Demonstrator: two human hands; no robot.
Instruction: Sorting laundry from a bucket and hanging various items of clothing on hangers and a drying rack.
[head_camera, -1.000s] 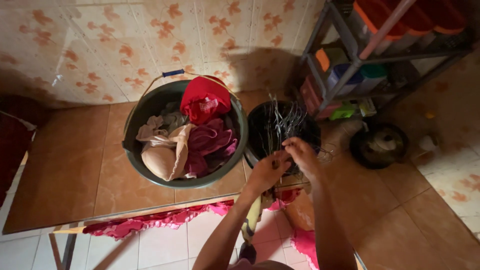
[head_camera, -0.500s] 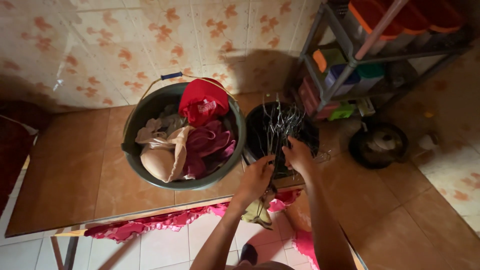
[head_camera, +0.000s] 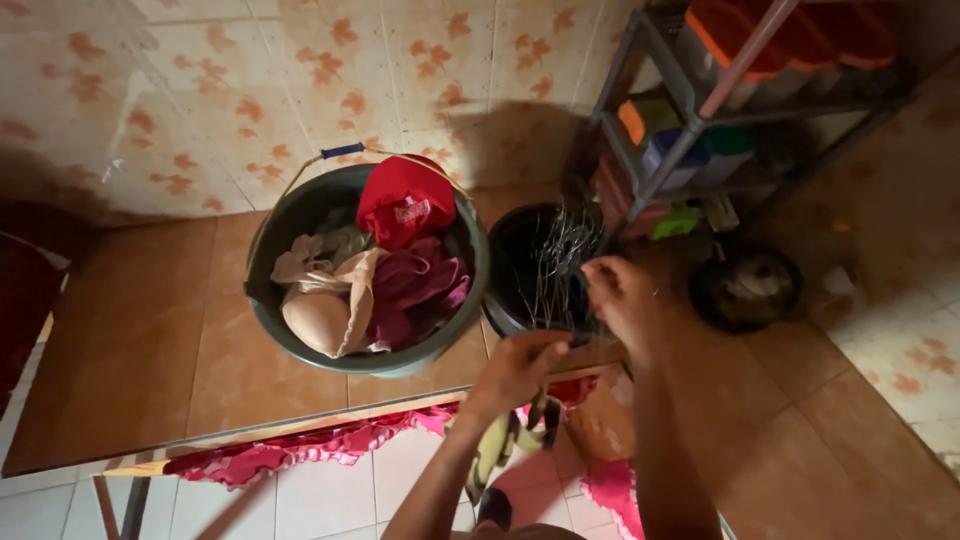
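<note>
Here — right hand (head_camera: 618, 292) among wire hangers (head_camera: 556, 262)

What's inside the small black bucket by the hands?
The black bucket holds a tangle of thin wire hangers standing up in it. The right hand reaches over its rim. The bucket's bottom is dark and hidden by the hangers, so anything below cannot be seen.

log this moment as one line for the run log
left hand: holding yellowish garment | right hand: at wire hangers in black bucket | green bucket: full of clothes
</note>
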